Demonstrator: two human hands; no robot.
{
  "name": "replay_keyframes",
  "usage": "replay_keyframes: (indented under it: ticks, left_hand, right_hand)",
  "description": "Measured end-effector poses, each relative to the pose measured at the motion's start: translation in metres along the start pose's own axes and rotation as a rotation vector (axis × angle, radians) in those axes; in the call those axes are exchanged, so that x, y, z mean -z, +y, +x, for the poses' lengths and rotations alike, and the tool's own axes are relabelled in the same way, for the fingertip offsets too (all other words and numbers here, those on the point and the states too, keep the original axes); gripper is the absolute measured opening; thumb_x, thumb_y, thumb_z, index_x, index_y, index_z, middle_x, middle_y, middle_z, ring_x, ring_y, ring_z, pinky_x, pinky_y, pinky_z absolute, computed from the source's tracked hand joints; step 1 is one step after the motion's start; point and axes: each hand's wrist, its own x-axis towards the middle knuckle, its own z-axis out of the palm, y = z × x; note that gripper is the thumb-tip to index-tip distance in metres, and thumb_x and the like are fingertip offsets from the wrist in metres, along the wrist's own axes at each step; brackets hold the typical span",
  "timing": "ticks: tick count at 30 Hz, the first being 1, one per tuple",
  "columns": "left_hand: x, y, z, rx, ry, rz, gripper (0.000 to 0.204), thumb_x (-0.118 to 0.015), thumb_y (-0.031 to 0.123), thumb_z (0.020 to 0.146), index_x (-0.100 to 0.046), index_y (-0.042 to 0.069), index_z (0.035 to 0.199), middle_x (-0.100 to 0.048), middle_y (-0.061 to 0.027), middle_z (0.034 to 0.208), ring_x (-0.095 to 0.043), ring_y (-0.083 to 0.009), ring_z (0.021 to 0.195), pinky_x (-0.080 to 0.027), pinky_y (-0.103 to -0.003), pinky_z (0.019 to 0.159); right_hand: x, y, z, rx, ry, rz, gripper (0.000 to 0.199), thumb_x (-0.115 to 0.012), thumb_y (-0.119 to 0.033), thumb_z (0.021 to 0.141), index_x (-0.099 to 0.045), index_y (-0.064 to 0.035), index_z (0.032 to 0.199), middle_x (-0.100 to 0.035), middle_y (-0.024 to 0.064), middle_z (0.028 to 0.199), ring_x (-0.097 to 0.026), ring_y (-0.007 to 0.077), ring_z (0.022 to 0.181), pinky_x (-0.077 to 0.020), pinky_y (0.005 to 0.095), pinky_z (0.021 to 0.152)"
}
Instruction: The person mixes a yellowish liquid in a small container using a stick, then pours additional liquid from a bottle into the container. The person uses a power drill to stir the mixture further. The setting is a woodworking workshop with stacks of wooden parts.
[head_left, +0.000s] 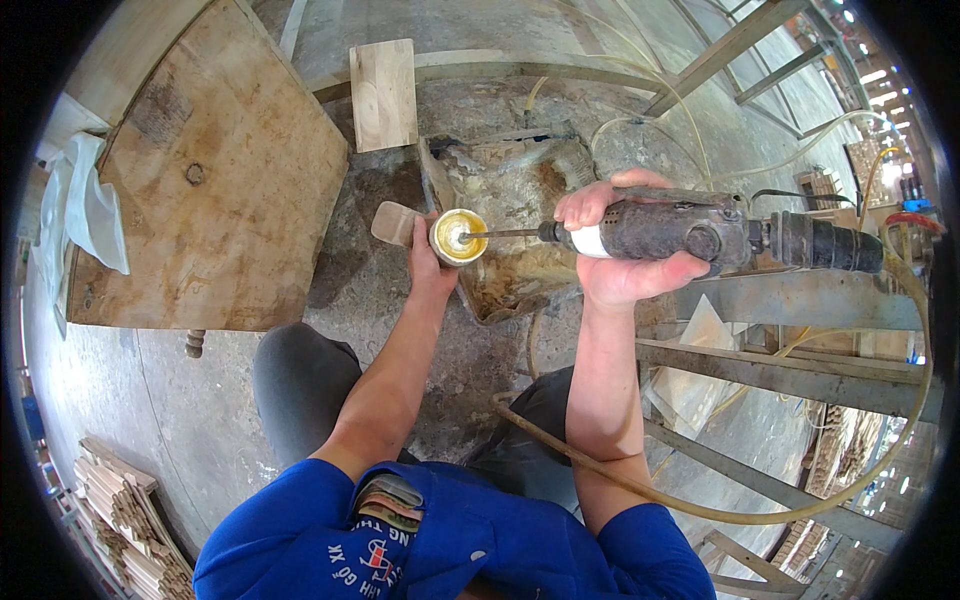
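My left hand (pixel 427 268) is closed around a small round cup (pixel 459 261) with yellowish, foamy-looking material inside. A flat, round-ended brown piece (pixel 394 223) juts out to the left of that hand; whether it is joined to the cup, I cannot tell. In my right hand (pixel 632 283) is a worn dark air drill (pixel 645 228), lying sideways with fingers over its top and thumb below. From its chuck a thin metal rod (pixel 505 235) reaches left, its tip inside the cup. A hose (pixel 640 487) loops from the drill's back end across my right arm.
Beneath the cup and drill lies a stained, crusted open box (pixel 500 295). A large wooden panel (pixel 215 190) stands at left with plastic film (pixel 92 205) on it. A pale board (pixel 383 95) lies beyond. Metal frames (pixel 780 370) and hoses occupy the right; stacked wood strips (pixel 125 515) sit lower left.
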Motion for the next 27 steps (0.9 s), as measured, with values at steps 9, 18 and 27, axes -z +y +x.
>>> replay_keyframes:
  ticks: [9, 18, 27]
  left_hand:
    - [-0.0017, 0.0002, -0.0019, 0.020, -0.014, -0.014, 0.039, -0.038, 0.042, 0.093, -0.049, 0.010, 0.113, -0.058, -0.0074, 0.109, -0.055, -0.0238, 0.103, -0.046, -0.043, 0.088]
    - [-0.0021, 0.0006, -0.0029, 0.016, -0.028, -0.029, 0.039, -0.038, 0.040, 0.093, -0.049, 0.008, 0.113, -0.057, -0.0077, 0.109, -0.055, -0.0233, 0.103, -0.045, -0.043, 0.089]
    - [0.0006, 0.0006, -0.0013, 0.016, -0.035, -0.044, 0.041, -0.043, 0.040, 0.092, -0.047, 0.007, 0.116, -0.057, -0.0079, 0.107, -0.057, -0.0227, 0.099, -0.048, -0.041, 0.084]
  right_hand:
    - [-0.0003, -0.0010, 0.0000, 0.007, -0.019, 0.044, 0.093, -0.037, -0.088, 0.059, -0.050, -0.0067, 0.103, -0.053, 0.0070, 0.065, -0.050, 0.0206, 0.058, -0.0429, 0.0370, 0.056]
    - [0.0003, -0.0021, -0.0007, -0.004, -0.010, 0.043, 0.095, -0.036, -0.089, 0.058, -0.048, -0.0065, 0.103, -0.052, 0.0064, 0.066, -0.050, 0.0201, 0.059, -0.0425, 0.0367, 0.057]
    - [-0.0003, -0.0031, -0.0009, -0.002, -0.024, 0.061, 0.095, -0.036, -0.089, 0.058, -0.049, -0.0077, 0.105, -0.052, 0.0065, 0.066, -0.050, 0.0205, 0.059, -0.0423, 0.0371, 0.057]
